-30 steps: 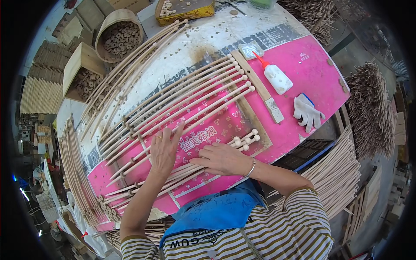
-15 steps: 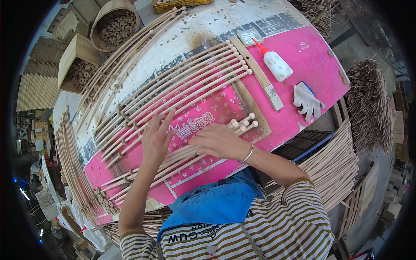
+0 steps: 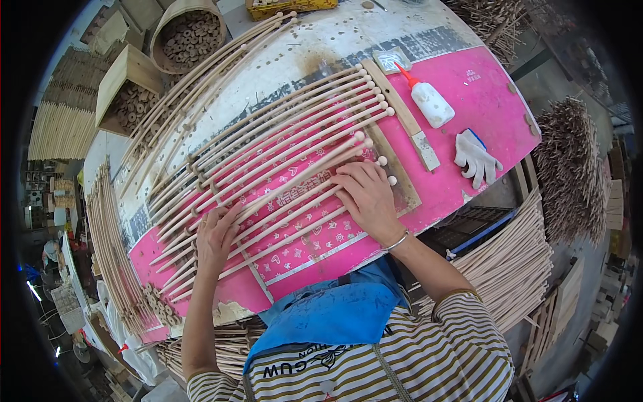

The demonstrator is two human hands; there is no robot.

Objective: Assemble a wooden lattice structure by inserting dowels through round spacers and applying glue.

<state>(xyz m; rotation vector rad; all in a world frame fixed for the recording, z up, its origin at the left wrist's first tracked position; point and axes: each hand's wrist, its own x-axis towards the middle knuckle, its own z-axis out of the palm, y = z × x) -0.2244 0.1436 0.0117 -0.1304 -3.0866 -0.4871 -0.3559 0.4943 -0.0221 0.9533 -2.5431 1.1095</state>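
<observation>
Far left, long stack of plain sticks (image 3: 110, 234) by the table edge; next, open wooden box (image 3: 137, 63) and round tub (image 3: 189, 8), both holding small rings. My left hand (image 3: 216, 236): fingers bent, resting on the lower ball-ended sticks (image 3: 305, 176), near their ringed, pointed ends; can't tell if it grips any. Those sticks lie slanted across the pink sheet (image 3: 499, 100), just below a neater row of similar ones. My right hand (image 3: 367, 197): fingers curled down over the same sticks near their ball ends, two balls showing beyond my fingers; grip or press, can't tell. Right of that, wooden bar (image 3: 400, 114), white red-tipped bottle (image 3: 432, 106) lying down, pale glove (image 3: 475, 159), then big stick bundle (image 3: 499, 268) below the table edge.
</observation>
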